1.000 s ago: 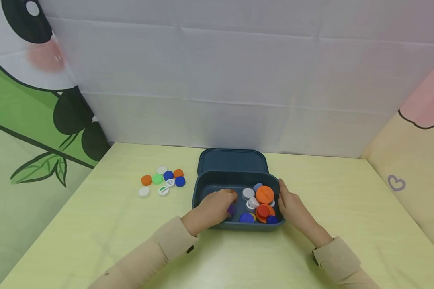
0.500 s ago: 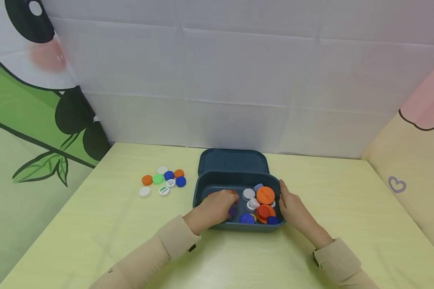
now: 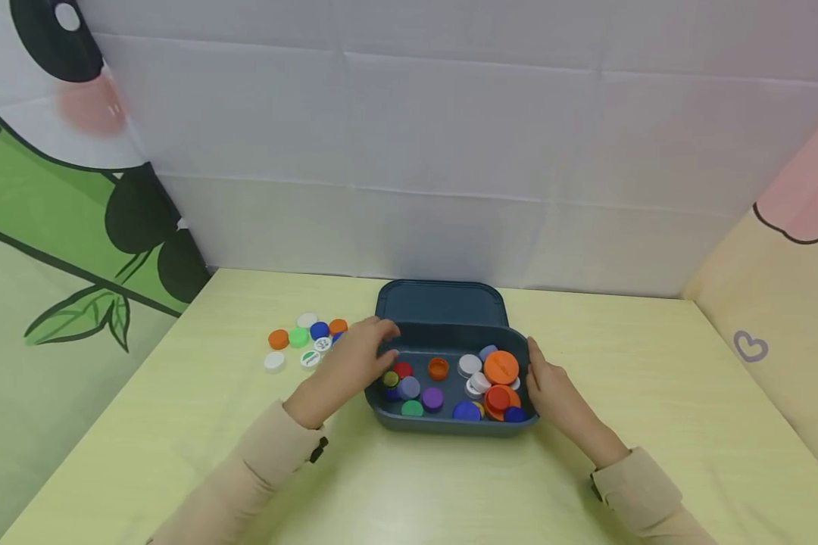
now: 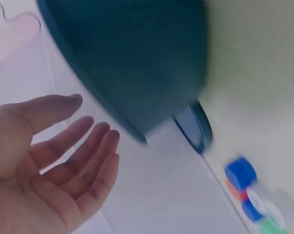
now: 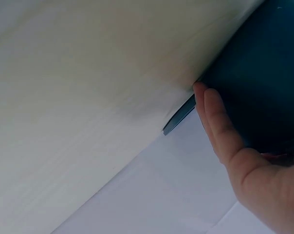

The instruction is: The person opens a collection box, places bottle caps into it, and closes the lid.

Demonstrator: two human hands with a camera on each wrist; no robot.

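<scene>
1. Just left of centre, the left hand (image 3: 350, 362) hovers by the box's left rim, thumb and fingers parted, and its palm shows bare in the left wrist view!
2. Right of centre, the right hand (image 3: 555, 386) rests against the box's right wall, fingers straight along the outside; so the two hands are well apart.
3. Between them, low centre, sits the dark blue plastic box (image 3: 443, 428), upright and uncovered, with its lid (image 3: 441, 303) just behind.
4. Inside, left half: a red cap (image 3: 403, 370), a periwinkle cap (image 3: 409, 388), a green cap (image 3: 412, 409) and a purple cap (image 3: 432, 399), with an orange cap (image 3: 438, 369) on its own.
5. Inside, right half, what a jumble: a large orange cap (image 3: 501, 368) tops white ones, and a red one sits on orange nearby.
6. Left of the box, loose bottle caps (image 3: 299, 337) cluster on the pale yellow table (image 3: 620, 348), some partly behind the left hand.
7. Across the top, a creased white backdrop (image 3: 450, 151); lower right, a heart outline (image 3: 750, 346).
</scene>
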